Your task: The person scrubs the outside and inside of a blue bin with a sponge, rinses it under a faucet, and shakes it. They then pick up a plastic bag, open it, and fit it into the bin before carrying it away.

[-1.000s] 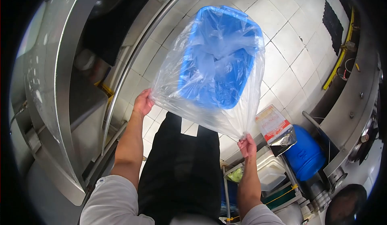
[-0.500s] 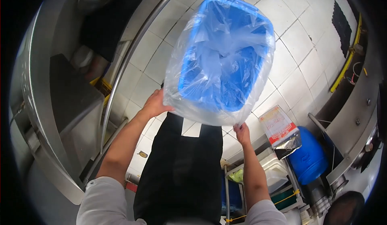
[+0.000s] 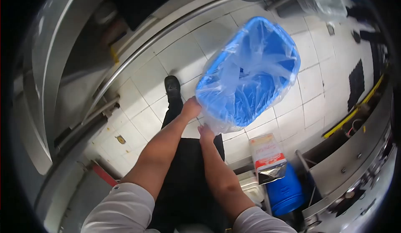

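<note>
A blue plastic bin stands on the tiled floor ahead of me, lined with a clear plastic bag. The bag's edge is folded over the rim and hangs loose outside the near side. My left hand is closed at the bin's near left corner, gripping the bag's edge there. Just below and to the right, my right hand pinches the bag's loose hem. The two hands are close together, and their fingertips are partly hidden by the plastic.
A curved metal rail runs along the left. A printed oil tin stands at lower right beside a blue drum. A steel counter lines the right side. Another person's dark shoe shows at upper right.
My right hand has moved left along the bag's edge, close to my left hand. The bag now lies closer to the bin's rim. My view has turned, and my foot now shows.
</note>
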The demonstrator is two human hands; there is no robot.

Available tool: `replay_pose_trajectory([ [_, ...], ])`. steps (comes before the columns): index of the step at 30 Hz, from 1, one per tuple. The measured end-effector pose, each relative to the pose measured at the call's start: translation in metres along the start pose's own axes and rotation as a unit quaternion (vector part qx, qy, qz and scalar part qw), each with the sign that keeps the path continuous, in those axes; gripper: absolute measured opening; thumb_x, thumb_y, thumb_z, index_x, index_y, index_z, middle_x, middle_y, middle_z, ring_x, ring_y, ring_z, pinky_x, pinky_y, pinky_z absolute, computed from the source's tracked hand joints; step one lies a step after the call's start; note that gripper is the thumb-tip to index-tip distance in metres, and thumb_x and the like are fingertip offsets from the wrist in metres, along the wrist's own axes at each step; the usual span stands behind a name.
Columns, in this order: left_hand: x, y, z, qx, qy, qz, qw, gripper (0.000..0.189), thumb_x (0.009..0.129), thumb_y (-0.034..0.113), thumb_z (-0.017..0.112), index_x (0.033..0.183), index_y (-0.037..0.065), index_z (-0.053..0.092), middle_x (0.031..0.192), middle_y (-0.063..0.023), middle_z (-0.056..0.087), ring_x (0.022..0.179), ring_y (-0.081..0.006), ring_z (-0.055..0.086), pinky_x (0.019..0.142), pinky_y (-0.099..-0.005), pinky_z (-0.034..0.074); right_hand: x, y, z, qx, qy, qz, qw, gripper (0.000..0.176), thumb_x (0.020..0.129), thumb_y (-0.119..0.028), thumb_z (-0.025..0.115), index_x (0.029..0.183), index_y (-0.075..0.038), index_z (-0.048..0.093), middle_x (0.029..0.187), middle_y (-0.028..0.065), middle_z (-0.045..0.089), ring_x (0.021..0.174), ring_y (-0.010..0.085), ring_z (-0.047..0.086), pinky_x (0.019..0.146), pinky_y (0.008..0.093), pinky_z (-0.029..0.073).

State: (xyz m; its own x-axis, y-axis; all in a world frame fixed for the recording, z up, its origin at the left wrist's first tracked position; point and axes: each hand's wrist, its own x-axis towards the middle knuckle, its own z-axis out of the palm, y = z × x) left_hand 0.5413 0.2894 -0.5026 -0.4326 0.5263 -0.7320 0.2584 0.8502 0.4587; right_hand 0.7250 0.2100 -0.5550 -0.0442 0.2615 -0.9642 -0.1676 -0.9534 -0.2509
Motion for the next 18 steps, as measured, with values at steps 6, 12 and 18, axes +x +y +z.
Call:
replay_pose_trajectory([
  [6,-0.001,-0.019,-0.053,-0.073,-0.080,0.013,0.994,0.053,0.069,0.024,0.065,0.112,-0.004,0.053,0.104,-0.0239,0.060,0.100,-0.0347,0.057,0.086,-0.0390,0.045,-0.008,-0.089,-0.049,-0.517,0.021,-0.490,0.702,0.031,0.080,-0.019,0.062,0.103,0.001,0.055,0.086,0.0079,0.061,0.077,0.0171,0.060,0.063,0.0328,0.049],
  [12,-0.010,-0.043,-0.072,-0.168,-0.063,-0.064,0.982,0.030,0.078,0.026,0.068,0.090,0.000,0.058,0.083,-0.0094,0.061,0.079,-0.0198,0.058,0.070,-0.0325,0.046,0.032,-0.137,-0.123,-0.739,0.025,-0.415,0.530,0.028,0.070,-0.014,0.067,0.093,0.000,0.059,0.082,0.0124,0.062,0.067,0.0236,0.061,0.060,0.0348,0.050],
  [18,-0.036,-0.051,-0.068,-0.671,-0.047,-0.102,0.733,0.038,0.079,0.025,0.072,0.106,0.003,0.056,0.096,-0.0046,0.060,0.085,-0.0149,0.056,0.072,-0.0267,0.046,0.009,-0.123,-0.142,-0.465,0.059,-0.141,0.872,0.014,0.069,0.000,0.062,0.078,-0.002,0.050,0.068,0.0077,0.052,0.047,0.0167,0.048,0.040,0.0280,0.036],
])
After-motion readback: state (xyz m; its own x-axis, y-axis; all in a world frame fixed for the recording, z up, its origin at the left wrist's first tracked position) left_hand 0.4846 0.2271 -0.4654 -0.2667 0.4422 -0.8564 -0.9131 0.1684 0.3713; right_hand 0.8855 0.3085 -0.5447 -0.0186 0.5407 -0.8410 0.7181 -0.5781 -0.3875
